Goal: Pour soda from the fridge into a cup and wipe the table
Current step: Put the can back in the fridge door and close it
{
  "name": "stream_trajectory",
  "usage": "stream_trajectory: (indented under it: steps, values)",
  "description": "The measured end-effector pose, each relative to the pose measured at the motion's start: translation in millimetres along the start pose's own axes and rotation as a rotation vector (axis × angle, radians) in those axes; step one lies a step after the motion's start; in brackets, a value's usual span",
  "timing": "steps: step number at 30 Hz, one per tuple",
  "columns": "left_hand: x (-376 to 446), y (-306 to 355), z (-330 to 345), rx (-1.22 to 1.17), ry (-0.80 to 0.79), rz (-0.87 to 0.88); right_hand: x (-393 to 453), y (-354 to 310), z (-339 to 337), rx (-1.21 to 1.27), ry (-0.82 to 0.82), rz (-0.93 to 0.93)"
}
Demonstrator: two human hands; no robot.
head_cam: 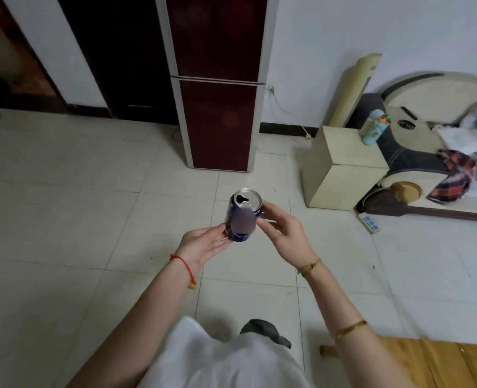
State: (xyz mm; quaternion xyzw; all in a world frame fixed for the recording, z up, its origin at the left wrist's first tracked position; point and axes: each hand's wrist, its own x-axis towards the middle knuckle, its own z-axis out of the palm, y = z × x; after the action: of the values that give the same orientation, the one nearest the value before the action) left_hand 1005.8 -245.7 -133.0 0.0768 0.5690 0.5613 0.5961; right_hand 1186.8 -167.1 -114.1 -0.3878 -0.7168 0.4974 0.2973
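A blue and silver aluminium soda can [243,215] is held upright in mid-air over the pale tiled floor [77,191], between the person's two bare hands. Its top shows an open, teardrop-shaped mouth. The left hand [203,243], with a red string bracelet [182,264] on its wrist, cups the lower part of the can from the left, palm turned up and fingers pressed against the can's side. The right hand [280,229], wearing a thin gold bracelet [310,266], touches the can's right side with thumb and fingertips near the upper edge, so both hands close on the same can. Beyond the can stands a tall dark red two-door fridge [217,79] with pale grey edges, both doors shut, against the white wall. To its right sit a cream cabinet [341,169] with a light blue bottle [373,130] just beside it. A corner of an orange wooden table [427,359] shows at lower right.
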Motion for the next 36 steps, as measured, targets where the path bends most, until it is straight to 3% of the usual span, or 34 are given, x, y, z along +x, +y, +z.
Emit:
stream_trajectory:
  steps: [18, 36]
  values:
    - [172, 170, -87, -0.09, 0.146, 0.048, 285, -19, 103, -0.062, -0.263, -0.109]
    - [364, 377, -117, -0.142, 0.198, 0.116, 577, -37, 165, -0.044, -0.274, -0.126]
